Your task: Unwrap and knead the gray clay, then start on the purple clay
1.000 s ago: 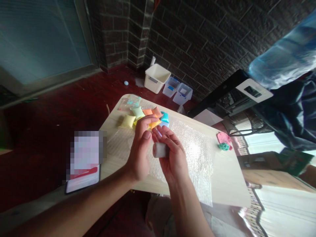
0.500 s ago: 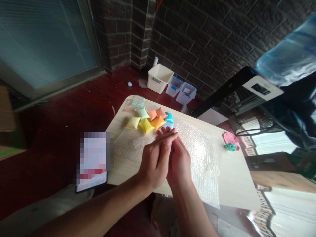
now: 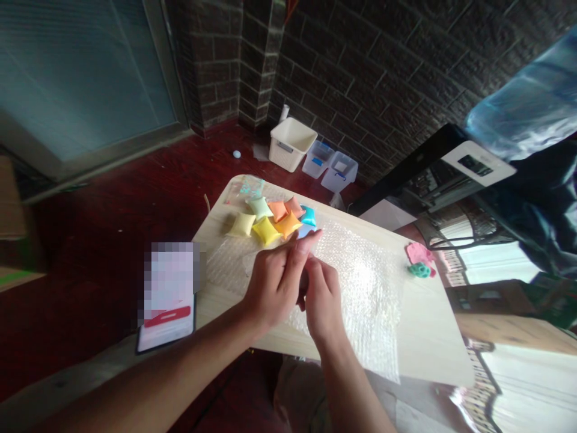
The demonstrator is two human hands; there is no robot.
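Over the middle of the table, my left hand and my right hand are closed together, palm to palm. A grey lump of modelling clay, which lay in my right hand earlier, is hidden between them now. My left thumb rests on top, near the bent fingers of my right hand. Just beyond the hands lie several pillow-shaped packets, among them a yellow packet, an orange packet and a blue packet. Under the hands, bubble wrap covers part of the pale wooden table.
A pink piece and a green piece sit at the table's right edge. A phone stands at the left. On the floor behind are a white basket and clear bins.
My left hand came over my right and closed against it, covering the grey clay. Since then the hands have shifted against each other, with the right fingers curling in. The view turned slightly.
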